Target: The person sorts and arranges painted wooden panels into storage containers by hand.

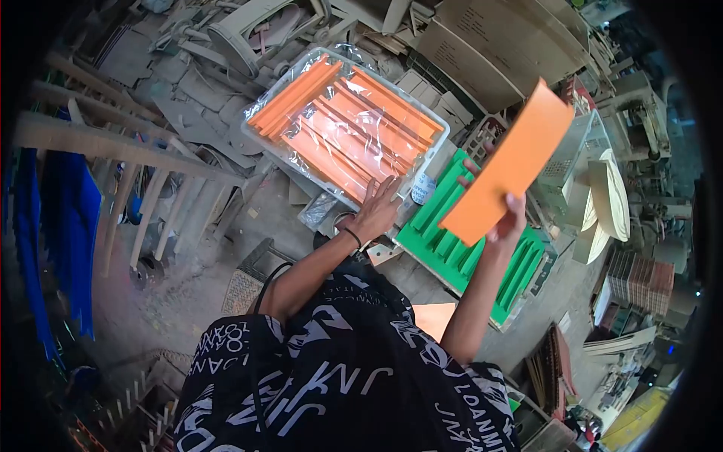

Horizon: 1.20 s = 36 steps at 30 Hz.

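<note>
One orange panel (516,169) gripped by right hand (514,217), left hand (376,215) spread, empty, over one bin (305,172) (plastic-covered)

Shirt (343,369): apparently "LOANME" | cardboard (501,38): print too small to read

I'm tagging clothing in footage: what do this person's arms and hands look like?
The left hand and right hand are ungloved, forearms bare. A thin dark wristband circles the left wrist; none shows on the right. The black fabric shirt has short sleeves with white lettering. A thin black cord passes the left elbow.
</note>
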Each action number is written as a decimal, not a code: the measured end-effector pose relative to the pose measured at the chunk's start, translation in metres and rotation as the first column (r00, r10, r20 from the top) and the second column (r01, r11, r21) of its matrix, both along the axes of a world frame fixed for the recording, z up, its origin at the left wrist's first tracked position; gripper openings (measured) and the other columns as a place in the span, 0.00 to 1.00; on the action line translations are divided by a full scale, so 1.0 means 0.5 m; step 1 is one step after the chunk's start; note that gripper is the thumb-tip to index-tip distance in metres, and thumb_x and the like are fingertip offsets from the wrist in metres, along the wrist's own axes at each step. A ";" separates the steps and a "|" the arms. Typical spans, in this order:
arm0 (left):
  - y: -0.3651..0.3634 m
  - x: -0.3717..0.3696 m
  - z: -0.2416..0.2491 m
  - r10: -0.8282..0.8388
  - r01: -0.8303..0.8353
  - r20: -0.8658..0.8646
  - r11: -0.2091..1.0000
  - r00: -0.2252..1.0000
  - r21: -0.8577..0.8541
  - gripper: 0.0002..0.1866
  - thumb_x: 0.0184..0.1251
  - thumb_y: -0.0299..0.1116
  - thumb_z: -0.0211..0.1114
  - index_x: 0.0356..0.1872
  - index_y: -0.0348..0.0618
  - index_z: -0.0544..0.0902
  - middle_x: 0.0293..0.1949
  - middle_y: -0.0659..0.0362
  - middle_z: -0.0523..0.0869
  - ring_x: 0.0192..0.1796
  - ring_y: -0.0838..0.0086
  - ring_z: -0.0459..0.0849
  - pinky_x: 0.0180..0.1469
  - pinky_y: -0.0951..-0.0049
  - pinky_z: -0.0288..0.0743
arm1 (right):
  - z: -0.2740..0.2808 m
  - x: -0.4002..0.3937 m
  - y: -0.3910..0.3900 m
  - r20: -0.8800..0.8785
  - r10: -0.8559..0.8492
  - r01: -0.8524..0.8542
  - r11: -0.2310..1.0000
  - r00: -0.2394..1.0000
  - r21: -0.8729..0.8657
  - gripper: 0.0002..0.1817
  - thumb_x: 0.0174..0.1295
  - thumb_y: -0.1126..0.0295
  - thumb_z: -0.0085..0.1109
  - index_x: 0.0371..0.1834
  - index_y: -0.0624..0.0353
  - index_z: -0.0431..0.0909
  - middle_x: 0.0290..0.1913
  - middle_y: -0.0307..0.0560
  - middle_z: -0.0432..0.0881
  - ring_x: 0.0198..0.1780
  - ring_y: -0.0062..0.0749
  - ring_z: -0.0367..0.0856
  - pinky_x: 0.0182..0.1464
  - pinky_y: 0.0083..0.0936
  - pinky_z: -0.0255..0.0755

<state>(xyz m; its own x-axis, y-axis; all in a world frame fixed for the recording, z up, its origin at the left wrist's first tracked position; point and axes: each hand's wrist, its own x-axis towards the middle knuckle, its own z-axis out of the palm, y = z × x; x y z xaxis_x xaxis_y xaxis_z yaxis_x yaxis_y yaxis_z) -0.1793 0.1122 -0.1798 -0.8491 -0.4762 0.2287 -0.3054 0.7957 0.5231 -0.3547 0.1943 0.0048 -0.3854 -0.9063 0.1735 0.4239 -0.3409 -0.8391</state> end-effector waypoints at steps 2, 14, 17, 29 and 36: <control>0.002 0.000 0.003 0.004 -0.004 -0.001 1.000 1.000 0.004 0.12 0.46 0.27 0.58 0.34 0.36 0.79 0.60 0.46 0.64 0.66 0.55 0.56 0.63 0.42 0.45 | 0.015 -0.013 -0.047 -0.097 0.048 -0.045 0.999 0.994 0.031 0.37 0.56 0.54 0.53 0.64 0.64 0.53 0.62 0.58 0.61 0.55 0.50 0.70 0.53 0.42 0.71; 0.013 -0.018 -0.054 0.088 -0.090 -0.180 0.996 0.980 -0.001 0.16 0.54 0.35 0.54 0.43 0.39 0.73 0.48 0.50 0.74 0.58 0.59 0.65 0.58 0.46 0.53 | -0.182 0.243 -0.316 -0.946 0.322 0.347 0.885 0.029 0.312 0.23 0.49 0.54 0.61 0.39 0.61 0.71 0.44 0.57 0.67 0.47 0.50 0.66 0.46 0.46 0.61; 0.023 -0.012 -0.062 0.177 -0.164 -0.239 0.984 0.955 0.077 0.13 0.57 0.36 0.52 0.40 0.40 0.73 0.42 0.54 0.77 0.51 0.60 0.69 0.55 0.56 0.57 | -0.239 0.263 -0.331 -0.916 0.396 0.421 0.843 -0.064 0.335 0.24 0.48 0.53 0.62 0.42 0.58 0.73 0.47 0.56 0.67 0.49 0.50 0.65 0.47 0.48 0.60; 0.021 -0.003 -0.019 0.131 -0.145 -0.234 0.988 0.963 -0.044 0.21 0.58 0.39 0.53 0.51 0.39 0.70 0.53 0.49 0.72 0.62 0.60 0.63 0.65 0.49 0.45 | -0.342 0.212 -0.353 -0.888 0.413 0.521 0.813 -0.201 0.260 0.24 0.44 0.50 0.65 0.37 0.56 0.74 0.45 0.51 0.67 0.47 0.46 0.65 0.44 0.45 0.62; 0.043 0.011 0.000 0.115 -0.091 -0.281 0.991 0.953 0.097 0.21 0.57 0.38 0.53 0.51 0.37 0.71 0.53 0.47 0.72 0.60 0.57 0.65 0.66 0.51 0.46 | -0.350 0.211 -0.346 -0.896 0.403 0.498 0.825 -0.187 0.267 0.24 0.44 0.51 0.65 0.38 0.57 0.72 0.45 0.51 0.67 0.47 0.46 0.66 0.45 0.45 0.62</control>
<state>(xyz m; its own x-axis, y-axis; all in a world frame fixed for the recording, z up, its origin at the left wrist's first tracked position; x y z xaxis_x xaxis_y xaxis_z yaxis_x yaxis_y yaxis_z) -0.1738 0.1336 -0.1796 -0.6995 -0.5847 0.4108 -0.2114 0.7185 0.6626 -0.2490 0.0212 -0.1701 -0.2325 -0.9717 0.0421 -0.9596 0.2221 -0.1729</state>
